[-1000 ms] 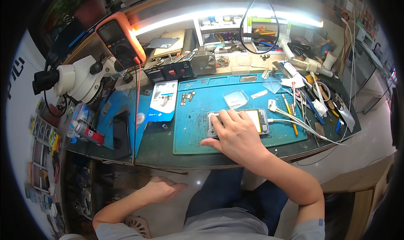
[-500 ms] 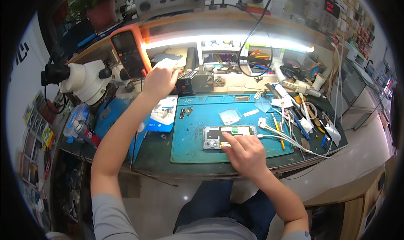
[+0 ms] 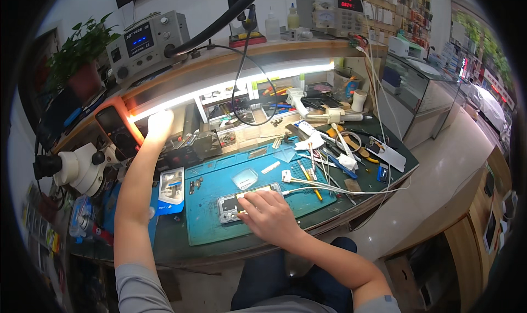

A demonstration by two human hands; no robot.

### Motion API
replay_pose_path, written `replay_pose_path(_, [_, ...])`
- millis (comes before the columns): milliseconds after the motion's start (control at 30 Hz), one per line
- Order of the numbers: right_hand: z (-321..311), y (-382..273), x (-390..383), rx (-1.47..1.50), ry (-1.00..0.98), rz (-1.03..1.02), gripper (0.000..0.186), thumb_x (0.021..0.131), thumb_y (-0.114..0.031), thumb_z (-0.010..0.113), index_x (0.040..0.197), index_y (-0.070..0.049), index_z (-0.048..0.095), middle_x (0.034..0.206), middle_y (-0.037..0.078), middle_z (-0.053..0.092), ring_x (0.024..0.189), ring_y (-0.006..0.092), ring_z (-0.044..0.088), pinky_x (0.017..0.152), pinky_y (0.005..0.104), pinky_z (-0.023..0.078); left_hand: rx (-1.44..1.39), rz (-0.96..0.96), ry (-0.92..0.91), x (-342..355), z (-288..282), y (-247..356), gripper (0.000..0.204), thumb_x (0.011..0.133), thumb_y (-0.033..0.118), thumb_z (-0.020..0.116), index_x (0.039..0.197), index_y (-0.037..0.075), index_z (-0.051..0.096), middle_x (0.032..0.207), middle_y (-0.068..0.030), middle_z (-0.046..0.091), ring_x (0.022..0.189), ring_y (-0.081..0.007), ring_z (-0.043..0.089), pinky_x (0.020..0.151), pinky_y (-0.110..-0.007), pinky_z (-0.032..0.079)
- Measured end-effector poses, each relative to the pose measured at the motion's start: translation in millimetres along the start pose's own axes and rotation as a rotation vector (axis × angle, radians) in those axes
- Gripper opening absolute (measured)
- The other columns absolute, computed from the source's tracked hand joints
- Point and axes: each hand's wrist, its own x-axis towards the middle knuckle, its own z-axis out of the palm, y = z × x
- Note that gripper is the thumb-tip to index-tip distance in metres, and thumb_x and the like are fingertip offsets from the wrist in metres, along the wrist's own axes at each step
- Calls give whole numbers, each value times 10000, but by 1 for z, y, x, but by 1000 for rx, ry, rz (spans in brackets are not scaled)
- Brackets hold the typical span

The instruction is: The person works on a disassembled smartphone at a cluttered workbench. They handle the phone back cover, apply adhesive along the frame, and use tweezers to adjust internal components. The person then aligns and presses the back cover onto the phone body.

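My right hand [image 3: 270, 218] lies over an opened smartphone [image 3: 229, 210], its fingers bent onto the phone's inner side and thumb at the near edge. The phone is flat on a blue work mat [image 3: 214, 236], and a white cable [image 3: 329, 189] runs to its right end. My left hand [image 3: 160, 127] reaches far out to the back shelf, just under a bright strip light [image 3: 230, 89] and right of an orange-framed multimeter [image 3: 118, 129]. Glare washes out its fingers, so what they touch is hidden. A small clear dish [image 3: 244, 178] rests behind the phone.
Loose tools and cables crowd the right of the bench, with a white hot glue gun [image 3: 297, 101] behind them. A microscope [image 3: 79, 167] stands at the left. On the upper shelf are a rework station [image 3: 148, 41] and a power supply [image 3: 332, 11]. A black hose [image 3: 219, 19] hangs overhead.
The view has swung up and to the right, so the bench appears lower and further left. My left hand is now closer to the strip light; my right hand stays on the phone.
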Motion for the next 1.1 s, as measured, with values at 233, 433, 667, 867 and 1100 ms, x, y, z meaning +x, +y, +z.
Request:
replay_pose_path(233, [5, 5, -4, -76, -137, 19, 260, 888, -300, 694, 1002, -66, 695, 856, 37, 669, 851, 217, 623, 887, 373, 472, 281, 61, 347, -40, -44, 17, 189, 843, 76, 597, 1005, 4, 661, 944, -152, 673, 908, -287, 662, 821, -418, 542])
replay_pose_path(433, [-4, 9, -2, 80, 5, 94, 338, 893, -282, 705, 1118, -32, 668, 910, 93, 676, 878, 281, 642, 904, 410, 476, -87, 353, 687, -138, -147, 66, 199, 795, 34, 697, 984, 72, 650, 1141, -111, 684, 1152, -288, 626, 1043, -463, 441])
replay_pose_path(667, [-19, -46, -10, 1521, -65, 889, 290, 982, -237, 656, 1118, 18, 639, 1005, 66, 701, 893, 125, 660, 717, 261, 533, -172, 450, 986, -278, -186, 151, 202, 893, 301, 705, 1088, 259, 736, 1140, 117, 681, 1130, -112, 525, 1020, -376, 353])
replay_pose_path(867, [-26, -46, -31, 1256, 290, 985, 192, 951, -107, 667, 1089, 25, 643, 998, 53, 699, 884, 79, 633, 766, 257, 518, -759, 272, 553, -307, -190, 176, 435, 833, 175, 764, 1245, 132, 630, 1149, -29, 656, 1047, -210, 573, 969, -391, 438])
replay_pose_path(1100, [-32, -48, -42, 1176, 249, 993, 203, 950, -116, 668, 1098, 22, 643, 1026, 47, 697, 915, 81, 628, 808, 255, 505, -1673, -157, 39, -290, -205, 189, 411, 844, 89, 789, 1197, -18, 607, 976, -116, 684, 807, -154, 680, 678, -274, 566])
